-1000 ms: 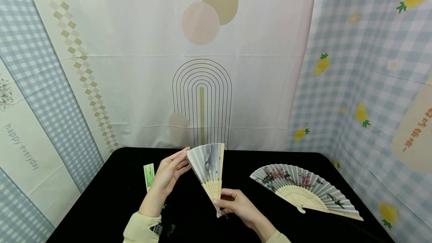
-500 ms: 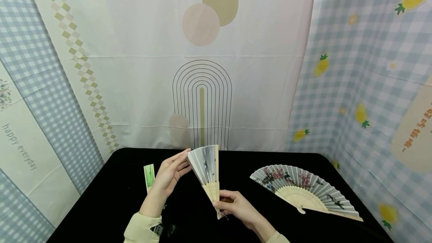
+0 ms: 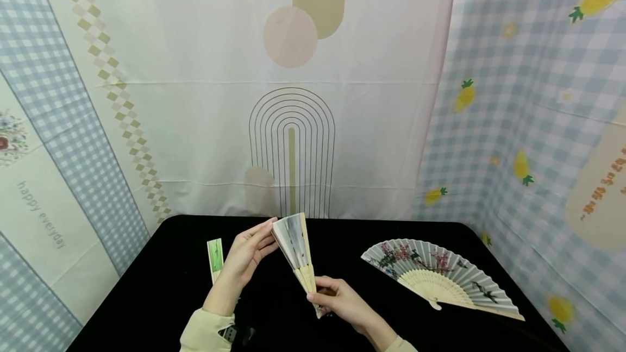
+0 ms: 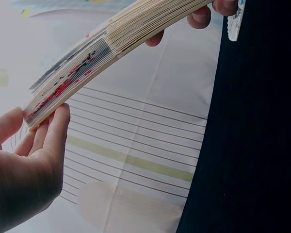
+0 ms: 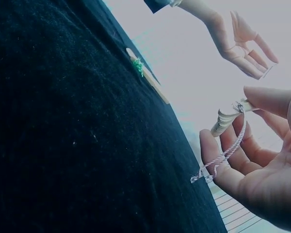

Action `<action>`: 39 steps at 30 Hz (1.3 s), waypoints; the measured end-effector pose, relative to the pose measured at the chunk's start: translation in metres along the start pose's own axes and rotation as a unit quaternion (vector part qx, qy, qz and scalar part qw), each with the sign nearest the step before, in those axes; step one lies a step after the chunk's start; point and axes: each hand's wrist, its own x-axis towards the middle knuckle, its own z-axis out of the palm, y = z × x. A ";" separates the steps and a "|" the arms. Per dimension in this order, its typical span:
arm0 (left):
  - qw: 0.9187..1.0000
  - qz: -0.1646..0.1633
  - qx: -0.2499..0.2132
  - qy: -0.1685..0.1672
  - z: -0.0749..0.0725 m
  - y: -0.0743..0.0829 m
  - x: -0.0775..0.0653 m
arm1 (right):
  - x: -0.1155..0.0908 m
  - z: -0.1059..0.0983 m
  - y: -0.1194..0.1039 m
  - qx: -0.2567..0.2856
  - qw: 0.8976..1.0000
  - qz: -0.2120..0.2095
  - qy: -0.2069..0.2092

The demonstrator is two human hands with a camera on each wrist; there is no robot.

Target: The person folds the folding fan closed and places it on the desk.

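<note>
Both hands hold a partly folded folding fan (image 3: 295, 243) above the table, its pale leaf narrowed to a slim wedge. My left hand (image 3: 250, 251) pinches the leaf's outer end; in the left wrist view its thumb and fingers (image 4: 57, 127) lie on either side of the stacked folds, which show red and black print. Lower down, my right hand (image 3: 342, 302) grips the bamboo ribs close to the pivot. A twisted pale cord (image 5: 233, 148) hangs from the pivot in the right wrist view.
A spread folding fan (image 3: 435, 273) with pink blossoms and a dark bird lies right on the black-covered table (image 3: 166, 287). A closed green fan (image 3: 215, 258) lies left, partly behind the left forearm. Patterned curtains (image 3: 381, 124) stand behind and at both sides.
The right-hand guard stick of the held fan has swung left towards the left hand, so the leaf is narrower. My right hand has shifted slightly left; the left hand has hardly moved.
</note>
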 end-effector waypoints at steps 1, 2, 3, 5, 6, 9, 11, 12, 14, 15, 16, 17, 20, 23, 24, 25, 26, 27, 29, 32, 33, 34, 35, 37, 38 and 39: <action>1.000 0.001 0.000 -0.001 0.000 0.000 0.000 | 0.000 0.000 0.000 -0.003 1.000 0.001 0.001; 1.000 0.001 0.001 -0.001 -0.001 0.000 0.000 | 0.000 0.000 0.000 -0.006 1.000 0.002 0.002; 1.000 0.001 0.001 -0.002 -0.001 0.000 0.000 | 0.000 0.000 -0.001 -0.009 1.000 0.002 0.003; 1.000 0.001 0.001 -0.003 -0.001 -0.001 0.000 | 0.001 0.000 -0.001 -0.016 1.000 0.003 0.004; 1.000 0.001 0.000 -0.003 -0.002 -0.001 0.000 | 0.001 0.000 -0.002 -0.018 1.000 0.004 0.004; 1.000 0.000 0.001 -0.004 -0.002 -0.001 0.000 | 0.001 0.000 -0.003 -0.029 1.000 0.005 0.004; 1.000 -0.001 0.001 -0.003 -0.002 -0.001 0.000 | 0.001 0.000 -0.003 -0.035 0.999 0.005 0.006; 1.000 -0.001 0.000 -0.003 -0.002 -0.001 0.000 | 0.001 0.000 -0.004 -0.038 0.999 0.004 0.006; 1.000 0.000 -0.003 -0.003 -0.001 -0.001 0.000 | 0.001 0.000 -0.004 -0.042 0.999 0.002 0.009; 1.000 0.001 -0.004 -0.003 -0.001 0.000 0.000 | 0.001 0.000 -0.004 -0.044 0.999 0.002 0.011; 1.000 0.001 -0.005 -0.003 -0.001 0.000 0.000 | 0.001 0.001 -0.004 -0.045 0.999 0.001 0.014; 1.000 0.002 -0.007 -0.002 -0.001 0.000 0.000 | 0.002 0.001 -0.004 -0.047 0.999 0.000 0.017; 1.000 0.004 -0.007 -0.002 0.000 0.000 0.000 | 0.002 0.002 -0.003 -0.051 0.998 -0.002 0.024; 1.000 0.005 -0.005 -0.003 0.000 0.000 0.000 | 0.002 0.003 -0.003 -0.052 0.998 -0.007 0.031; 1.000 0.005 -0.003 -0.004 0.000 0.000 0.000 | 0.003 0.003 -0.002 -0.051 0.998 -0.008 0.032; 1.000 0.005 -0.003 -0.004 -0.001 0.000 0.000 | 0.002 0.004 -0.002 -0.049 0.998 -0.009 0.034; 1.000 0.006 -0.002 -0.005 -0.001 0.000 0.000 | 0.002 0.004 -0.002 -0.047 0.998 -0.010 0.034; 1.000 0.006 -0.001 -0.005 -0.001 -0.001 0.000 | 0.002 0.004 -0.003 -0.046 0.998 -0.011 0.035; 1.000 0.006 -0.001 -0.006 -0.001 -0.001 0.000 | 0.002 0.005 -0.003 -0.043 0.998 -0.011 0.035; 1.000 0.004 -0.003 -0.006 -0.001 -0.002 0.001 | 0.002 0.005 -0.003 -0.044 0.998 -0.010 0.032; 1.000 0.003 -0.004 -0.006 -0.002 -0.002 0.001 | 0.002 0.005 -0.002 -0.047 0.998 -0.010 0.031; 1.000 0.003 -0.005 -0.007 -0.002 -0.002 0.001 | 0.002 0.005 -0.002 -0.048 0.998 -0.011 0.030; 1.000 0.003 -0.006 -0.007 -0.002 -0.002 0.000 | 0.002 0.005 -0.002 -0.050 0.998 -0.012 0.029; 1.000 0.004 -0.008 -0.007 -0.002 -0.003 0.000 | 0.003 0.006 -0.001 -0.054 0.998 -0.014 0.027; 1.000 0.004 -0.008 -0.007 -0.002 -0.003 0.000 | 0.003 0.006 -0.001 -0.055 0.998 -0.014 0.026; 1.000 0.005 -0.008 -0.008 -0.002 -0.003 -0.001 | 0.003 0.006 -0.001 -0.056 0.998 -0.014 0.025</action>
